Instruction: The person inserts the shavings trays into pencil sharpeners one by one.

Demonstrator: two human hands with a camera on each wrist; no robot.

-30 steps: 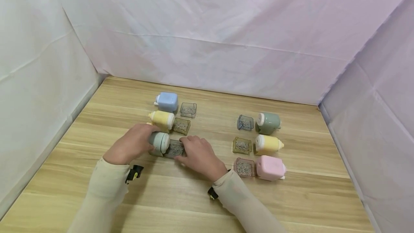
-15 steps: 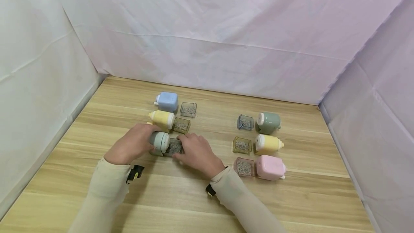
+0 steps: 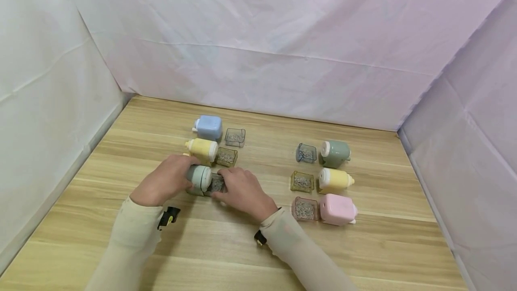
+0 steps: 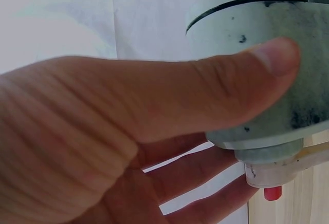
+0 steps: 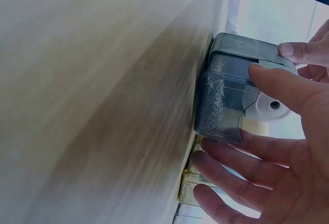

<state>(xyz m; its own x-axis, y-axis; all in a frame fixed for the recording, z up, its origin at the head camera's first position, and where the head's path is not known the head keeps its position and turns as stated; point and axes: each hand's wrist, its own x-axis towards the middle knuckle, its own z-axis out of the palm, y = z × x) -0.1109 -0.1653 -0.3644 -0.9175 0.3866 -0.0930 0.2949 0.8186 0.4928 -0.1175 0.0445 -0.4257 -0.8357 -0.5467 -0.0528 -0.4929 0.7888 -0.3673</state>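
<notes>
My left hand (image 3: 163, 181) grips a pale green pencil sharpener (image 3: 199, 178) lying on the table at left of centre. In the left wrist view the thumb presses its dark-smudged side, and a crank with a red tip (image 4: 273, 192) shows below. My right hand (image 3: 246, 192) holds a smoky clear shavings drawer (image 3: 216, 184) between thumb and fingers. Grey shavings lie inside the drawer (image 5: 218, 106), which sits partly in the sharpener's base in the right wrist view. The sharpener's white face with its pencil hole (image 5: 274, 105) is above the drawer.
Behind stand a yellow sharpener (image 3: 203, 149) and a blue one (image 3: 209, 126), each beside a drawer of shavings (image 3: 227, 156). Farther right are green (image 3: 337, 153), yellow (image 3: 335, 179) and pink (image 3: 338, 209) sharpeners, with drawers (image 3: 305, 209) on their left. White cloth walls enclose the table.
My right hand has moved left with the drawer, and less of the drawer shows outside the pale green sharpener. My left hand and the sharpener have stayed in place.
</notes>
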